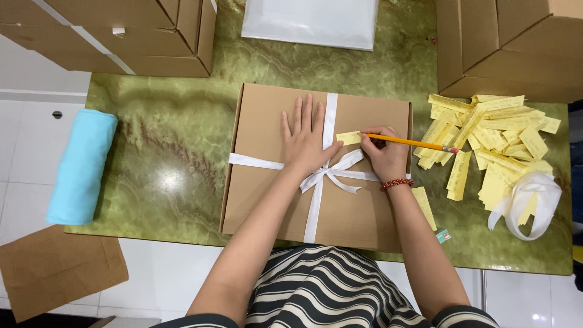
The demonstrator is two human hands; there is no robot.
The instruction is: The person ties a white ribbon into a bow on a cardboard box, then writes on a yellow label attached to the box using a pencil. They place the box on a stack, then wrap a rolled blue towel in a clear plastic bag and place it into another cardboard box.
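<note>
Left hand (pixel 305 136): spread flat, fingers wide apart, palm down on the lid of the flat brown box (pixel 273 182), just left of the upright band of ribbon; it holds nothing and only presses on the cardboard.
Right hand (pixel 384 152): curled narrowly around a yellow pencil (pixel 413 143), gripped near the tip, with the pink eraser end pointing toward the right of the frame; a red beaded bracelet (pixel 396 183) sits on the wrist.
Yellow slip (pixel 348 138): a small paper strip lying on the box lid, between the two hands and just right of the ribbon; the pencil tip meets its right end.
Flat brown box: centre of the frame, lid shut, lying on the green marbled bench (pixel 164 152).
White ribbon (pixel 328 121): crossed over the box lengthwise and crosswise, tied in a bow (pixel 331 173) right of the box's middle, below the left hand's heel and beside the right wrist.
Pile of yellow slips (pixel 486 140): scattered on the bench at the right of the frame, well apart from the left hand and near the pencil's eraser end.
Loose ribbon coil (pixel 531 194): white, lying at the lower right edge of the pile.
Single yellow slip (pixel 424 206): on the bench just beside the box's right edge, below the right forearm.
Blue rolled cloth (pixel 82 167): at the bench's left edge, well apart from the box.
Cardboard cartons (pixel 139 33): upper left of the frame; more stand at the upper right (pixel 510 48).
White flat package (pixel 310 21): top centre, above the box.
Brown cardboard sheet (pixel 57 270): on the floor at lower left.
</note>
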